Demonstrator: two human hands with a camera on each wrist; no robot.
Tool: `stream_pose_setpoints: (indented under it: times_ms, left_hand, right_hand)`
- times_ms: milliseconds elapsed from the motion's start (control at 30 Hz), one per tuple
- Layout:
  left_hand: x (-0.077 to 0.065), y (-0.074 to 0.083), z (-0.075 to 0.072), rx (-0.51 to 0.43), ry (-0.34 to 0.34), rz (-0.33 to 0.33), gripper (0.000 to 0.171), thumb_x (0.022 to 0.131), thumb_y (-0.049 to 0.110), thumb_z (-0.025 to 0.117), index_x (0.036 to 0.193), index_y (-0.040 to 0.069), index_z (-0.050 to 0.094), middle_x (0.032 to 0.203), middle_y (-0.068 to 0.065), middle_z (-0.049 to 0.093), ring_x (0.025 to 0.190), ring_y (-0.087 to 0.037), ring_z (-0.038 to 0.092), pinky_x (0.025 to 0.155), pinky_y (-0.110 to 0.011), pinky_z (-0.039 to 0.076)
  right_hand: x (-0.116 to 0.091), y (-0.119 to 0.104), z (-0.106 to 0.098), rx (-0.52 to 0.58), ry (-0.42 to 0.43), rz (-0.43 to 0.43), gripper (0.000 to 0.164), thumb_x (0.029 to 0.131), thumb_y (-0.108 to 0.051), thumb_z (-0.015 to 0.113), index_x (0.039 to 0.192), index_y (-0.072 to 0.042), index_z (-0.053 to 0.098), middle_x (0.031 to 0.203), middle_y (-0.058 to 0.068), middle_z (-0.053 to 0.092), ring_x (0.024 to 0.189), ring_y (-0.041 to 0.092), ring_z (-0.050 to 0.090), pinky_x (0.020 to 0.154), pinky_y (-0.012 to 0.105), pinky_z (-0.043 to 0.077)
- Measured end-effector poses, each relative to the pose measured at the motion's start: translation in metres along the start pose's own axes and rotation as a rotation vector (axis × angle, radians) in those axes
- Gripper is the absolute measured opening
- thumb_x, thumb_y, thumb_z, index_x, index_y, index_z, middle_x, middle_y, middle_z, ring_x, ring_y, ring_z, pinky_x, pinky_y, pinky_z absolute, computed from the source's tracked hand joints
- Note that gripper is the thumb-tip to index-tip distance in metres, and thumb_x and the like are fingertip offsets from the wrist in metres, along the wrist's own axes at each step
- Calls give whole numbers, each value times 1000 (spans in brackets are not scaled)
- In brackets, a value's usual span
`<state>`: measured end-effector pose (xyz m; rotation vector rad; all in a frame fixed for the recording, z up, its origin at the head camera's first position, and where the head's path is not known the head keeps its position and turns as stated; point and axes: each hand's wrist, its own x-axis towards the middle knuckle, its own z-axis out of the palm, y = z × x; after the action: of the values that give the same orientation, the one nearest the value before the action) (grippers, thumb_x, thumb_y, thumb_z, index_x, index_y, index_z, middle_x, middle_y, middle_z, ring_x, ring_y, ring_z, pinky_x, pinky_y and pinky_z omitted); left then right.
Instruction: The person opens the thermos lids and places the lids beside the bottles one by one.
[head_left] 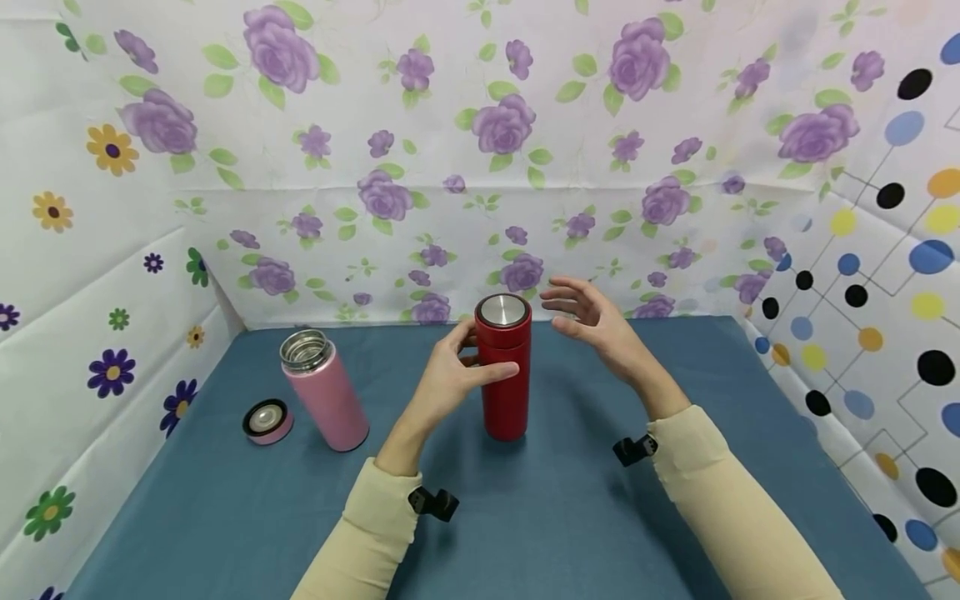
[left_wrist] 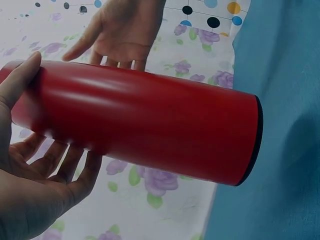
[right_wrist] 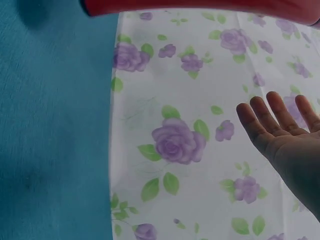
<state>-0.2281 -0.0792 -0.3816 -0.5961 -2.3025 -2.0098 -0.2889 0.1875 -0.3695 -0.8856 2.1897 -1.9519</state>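
Observation:
A red thermos bottle with a steel-topped lid is upright in front of me. My left hand grips its upper part, thumb across the near side and fingers round the back. In the left wrist view, the bottle's black-rimmed base appears raised off the cloth, apart from its shadow. To the right of the lid, my right hand hovers with loosely bent fingers, touching nothing. The right wrist view shows that hand's fingers spread below the red bottle's edge in the picture.
Left of the bottle stands a pink thermos bottle without its lid, its steel mouth showing. A pink and black lid lies beside it on the blue tablecloth. Flowered cloth hangs behind, and dotted cloth on the right.

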Motion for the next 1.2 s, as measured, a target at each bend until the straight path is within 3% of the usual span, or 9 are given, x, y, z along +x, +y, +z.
stream_pose_setpoints:
  times_ms: [300,500,933,1200]
  left_hand:
    - [2,-13,4,6,29,-36,70,87,33,86,147,19,53,130,-3,61,121,-24,56,106,-48,48]
    - [1,-19,4,-5,16,-48,69,88,33,86,146,21,54,130,-2,61,121,-24,56,106,-48,48]
    - [0,-19,3,10,13,-42,70,89,30,85,150,19,51,134,-4,59,124,-25,54,108,-50,47]
    - [0,-20,1,0,6,-34,69,89,31,85,149,19,52,133,-3,59,123,-24,55,107,-49,48]
  right_hand:
    - [-3,-9,1,-41,-37,-38,62,103,-18,68,158,-16,40,154,20,46,143,33,46,115,48,43]
    - [-6,-20,8,-97,-68,-52,62,102,-19,71,156,-14,43,152,9,50,142,28,47,118,55,37]
    - [-10,-47,37,-436,-10,-209,60,95,-23,80,149,-19,55,149,0,53,139,22,47,115,57,36]
    - [-7,-47,45,-430,-25,-255,56,94,-20,81,145,-22,59,153,-2,50,143,17,42,115,59,35]
